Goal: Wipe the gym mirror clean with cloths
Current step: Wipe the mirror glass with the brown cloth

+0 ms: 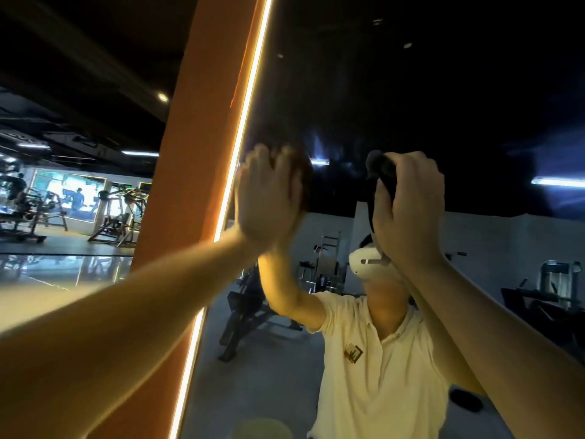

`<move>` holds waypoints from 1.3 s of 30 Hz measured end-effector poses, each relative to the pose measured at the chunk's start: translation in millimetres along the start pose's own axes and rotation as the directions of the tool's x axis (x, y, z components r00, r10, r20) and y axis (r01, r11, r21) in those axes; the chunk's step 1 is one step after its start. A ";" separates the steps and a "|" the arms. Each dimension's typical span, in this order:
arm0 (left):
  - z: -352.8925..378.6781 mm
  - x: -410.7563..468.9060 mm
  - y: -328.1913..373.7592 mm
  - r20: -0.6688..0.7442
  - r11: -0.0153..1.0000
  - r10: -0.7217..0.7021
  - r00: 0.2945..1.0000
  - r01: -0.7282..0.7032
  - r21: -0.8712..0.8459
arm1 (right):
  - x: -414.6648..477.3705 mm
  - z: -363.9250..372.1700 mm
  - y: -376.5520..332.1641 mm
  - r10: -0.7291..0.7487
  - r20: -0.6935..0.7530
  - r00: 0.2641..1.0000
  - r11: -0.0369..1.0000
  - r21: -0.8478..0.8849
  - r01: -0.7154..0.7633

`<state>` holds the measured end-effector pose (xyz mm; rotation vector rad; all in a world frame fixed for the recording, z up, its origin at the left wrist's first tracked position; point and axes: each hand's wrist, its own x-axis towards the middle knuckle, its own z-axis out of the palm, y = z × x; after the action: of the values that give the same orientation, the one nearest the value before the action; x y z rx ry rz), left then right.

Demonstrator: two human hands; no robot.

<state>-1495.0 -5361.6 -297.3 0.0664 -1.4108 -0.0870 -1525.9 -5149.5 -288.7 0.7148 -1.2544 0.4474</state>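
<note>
Black cloth (381, 172) is bunched in your right grip (408, 210). The fingers are curled tightly round it, so only a dark wad shows above the knuckles and a strip runs down on the thumb side. That grip is raised in front of the mirror (364, 90), with the cloth on the glass side of the palm. Whether the cloth touches the glass cannot be told.

Your left grip (269, 198) is released, palm turned flat toward the mirror and fingers straight and pointing up. It sits just beside the glowing light strip (243, 122) that edges the glass on the left. A brownish patch (305, 179) shows past its fingers on the right. It is blurred, so you cannot tell whether it is a second cloth under the palm or only the reflection. Both grips are at about the same height and apart from each other, the left one near the mirror's edge and the right one further in.

Left of the strip stands an orange pillar (196, 153), and beyond it are gym machines (117, 217) on a shiny floor. In the mirror you see a reflected person in a cream polo shirt (380, 359) wearing a white headset (364, 264), partly hidden behind your right forearm, and a dark reflected machine (250, 312) low beside the strip.
</note>
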 end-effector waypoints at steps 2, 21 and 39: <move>-14.8 -76.0 14.4 0.105 0.957 0.269 0.958 -0.253 -0.141 | -0.2 -0.6 -0.1 -0.010 0.017 1.000 1.000 -0.027 0.011; -65.8 -242.8 -61.5 0.397 0.499 0.825 0.403 -0.849 -0.174 | -151.7 -56.6 -42.1 -0.172 0.402 0.900 0.981 -0.015 0.194; -64.5 -272.3 -75.9 0.602 0.317 0.768 0.221 -0.947 -0.057 | -167.0 -61.8 -53.7 -0.054 0.460 0.886 0.998 -0.012 0.067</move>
<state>-1475.7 -5410.2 -582.5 -0.5684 -1.8210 1.2367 -1492.1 -5131.7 -470.7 0.8651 -1.6750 0.2097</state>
